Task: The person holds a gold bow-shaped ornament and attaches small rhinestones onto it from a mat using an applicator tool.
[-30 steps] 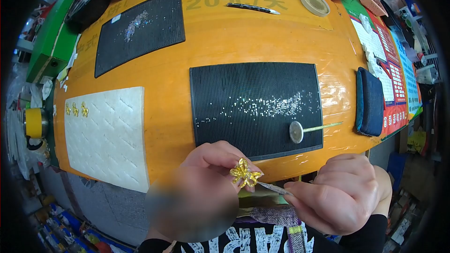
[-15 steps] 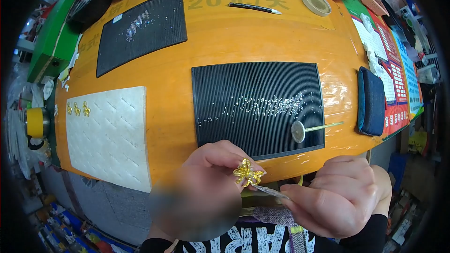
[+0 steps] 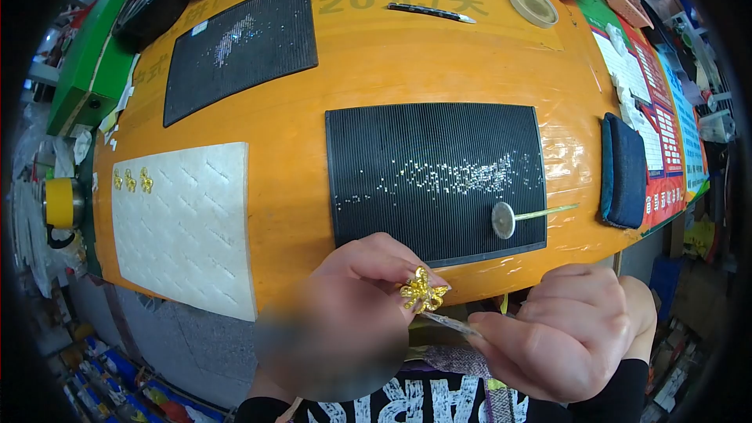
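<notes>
near: flower ornament [image 3: 424, 293] is gleaming gold | beyond it: lined mat [image 3: 376, 137] is showing black, specks [image 3: 476, 179] on it glinting silvery | far left: second mat [image 3: 286, 27] is showing black | left: board [image 3: 184, 254] is showing white with slanting dashes | right: pouch [image 3: 623, 172] is showing dark blue | table [image 3: 290, 129] is showing orange with dark lettering

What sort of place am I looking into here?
Likely a jewellery or craft workshop: shiny bits lie strewn on the nearer black mat, small gold pieces sit on the white pad, and the left hand holds a gold ornament.
</notes>
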The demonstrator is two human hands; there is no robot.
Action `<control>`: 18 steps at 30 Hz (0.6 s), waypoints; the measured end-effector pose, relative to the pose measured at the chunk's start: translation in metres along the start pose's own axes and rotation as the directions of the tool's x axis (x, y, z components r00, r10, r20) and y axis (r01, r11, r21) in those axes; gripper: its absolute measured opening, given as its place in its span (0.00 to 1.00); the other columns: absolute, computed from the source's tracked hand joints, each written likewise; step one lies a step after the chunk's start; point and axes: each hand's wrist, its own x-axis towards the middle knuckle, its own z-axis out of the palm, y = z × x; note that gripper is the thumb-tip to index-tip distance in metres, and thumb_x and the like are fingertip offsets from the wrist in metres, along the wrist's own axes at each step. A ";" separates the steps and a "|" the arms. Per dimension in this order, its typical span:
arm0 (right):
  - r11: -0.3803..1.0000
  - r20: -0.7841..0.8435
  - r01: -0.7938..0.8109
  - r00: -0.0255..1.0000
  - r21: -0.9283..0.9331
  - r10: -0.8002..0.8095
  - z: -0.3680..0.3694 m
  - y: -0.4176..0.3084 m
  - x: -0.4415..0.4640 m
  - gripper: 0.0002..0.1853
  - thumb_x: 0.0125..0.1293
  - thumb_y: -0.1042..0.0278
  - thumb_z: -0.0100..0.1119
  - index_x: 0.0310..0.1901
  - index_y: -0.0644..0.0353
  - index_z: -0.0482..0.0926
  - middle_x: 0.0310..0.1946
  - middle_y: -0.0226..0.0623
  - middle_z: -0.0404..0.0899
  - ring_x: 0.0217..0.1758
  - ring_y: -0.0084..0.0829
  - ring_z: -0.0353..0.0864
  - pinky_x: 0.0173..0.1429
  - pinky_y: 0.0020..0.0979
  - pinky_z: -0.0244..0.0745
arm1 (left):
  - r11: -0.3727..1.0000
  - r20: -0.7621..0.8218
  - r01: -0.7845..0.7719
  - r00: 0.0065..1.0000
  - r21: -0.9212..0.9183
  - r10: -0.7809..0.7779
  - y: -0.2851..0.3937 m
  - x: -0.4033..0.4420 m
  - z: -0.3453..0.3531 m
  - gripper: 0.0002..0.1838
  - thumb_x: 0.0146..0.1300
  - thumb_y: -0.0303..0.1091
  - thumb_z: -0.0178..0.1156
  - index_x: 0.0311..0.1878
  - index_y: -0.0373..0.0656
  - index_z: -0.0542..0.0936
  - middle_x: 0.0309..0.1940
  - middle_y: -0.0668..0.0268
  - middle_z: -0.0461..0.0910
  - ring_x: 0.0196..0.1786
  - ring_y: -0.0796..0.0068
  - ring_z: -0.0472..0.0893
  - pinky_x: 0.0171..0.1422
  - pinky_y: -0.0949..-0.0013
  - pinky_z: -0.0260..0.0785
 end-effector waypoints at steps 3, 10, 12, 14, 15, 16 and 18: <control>1.000 -0.017 -0.022 1.000 -0.022 0.022 0.002 -0.001 0.000 0.08 0.41 0.75 0.64 0.25 0.64 0.77 0.08 0.27 0.67 0.09 0.23 0.68 0.14 0.22 0.62 | 1.000 -0.012 -0.008 1.000 -0.002 0.008 -0.001 0.000 0.001 0.11 0.50 0.12 0.50 0.37 0.32 0.70 0.32 0.53 0.73 0.34 0.72 0.78 0.39 0.74 0.74; 1.000 -0.032 -0.027 0.999 -0.009 0.027 0.004 -0.002 -0.001 0.07 0.41 0.75 0.64 0.25 0.64 0.77 0.08 0.27 0.67 0.09 0.23 0.68 0.14 0.22 0.63 | 1.000 -0.033 -0.001 0.999 0.002 0.001 0.001 0.000 0.003 0.10 0.49 0.11 0.50 0.36 0.32 0.70 0.32 0.54 0.73 0.34 0.72 0.78 0.40 0.74 0.74; 1.000 -0.045 -0.008 0.999 -0.009 0.008 0.005 -0.001 -0.001 0.07 0.42 0.75 0.64 0.25 0.64 0.77 0.08 0.27 0.67 0.09 0.22 0.68 0.14 0.21 0.62 | 1.000 -0.035 0.013 0.999 0.027 -0.012 0.001 0.000 0.003 0.10 0.48 0.11 0.50 0.35 0.32 0.70 0.31 0.54 0.73 0.34 0.72 0.78 0.40 0.74 0.74; 1.000 -0.021 -0.002 1.000 -0.007 0.002 0.003 -0.002 0.000 0.07 0.42 0.75 0.63 0.25 0.65 0.77 0.08 0.27 0.68 0.09 0.22 0.68 0.14 0.21 0.62 | 0.999 -0.034 0.007 0.999 0.039 -0.006 0.001 0.000 0.003 0.10 0.48 0.11 0.50 0.35 0.31 0.70 0.31 0.54 0.73 0.34 0.72 0.78 0.40 0.74 0.74; 1.000 -0.021 -0.002 1.000 -0.007 0.002 0.002 -0.002 0.001 0.07 0.42 0.75 0.63 0.25 0.65 0.77 0.08 0.27 0.68 0.09 0.22 0.68 0.14 0.21 0.62 | 0.999 -0.034 0.001 0.999 0.051 0.001 0.000 0.000 0.003 0.10 0.48 0.11 0.50 0.35 0.31 0.70 0.31 0.54 0.73 0.34 0.72 0.78 0.40 0.74 0.74; 1.000 -0.011 0.010 1.000 0.007 -0.010 0.001 -0.001 0.001 0.07 0.42 0.76 0.63 0.25 0.65 0.77 0.08 0.27 0.67 0.08 0.22 0.68 0.13 0.21 0.61 | 0.999 -0.034 0.001 0.999 0.051 0.001 0.001 0.000 0.003 0.10 0.48 0.11 0.50 0.35 0.31 0.70 0.31 0.54 0.73 0.34 0.72 0.78 0.40 0.74 0.74; 1.000 -0.001 0.021 1.000 0.022 -0.021 0.000 0.001 0.002 0.07 0.42 0.76 0.63 0.25 0.66 0.77 0.08 0.27 0.67 0.08 0.21 0.67 0.13 0.20 0.61 | 0.996 -0.033 -0.001 0.999 0.089 0.004 0.001 0.000 0.003 0.10 0.47 0.11 0.50 0.34 0.31 0.70 0.31 0.54 0.73 0.34 0.73 0.78 0.40 0.74 0.73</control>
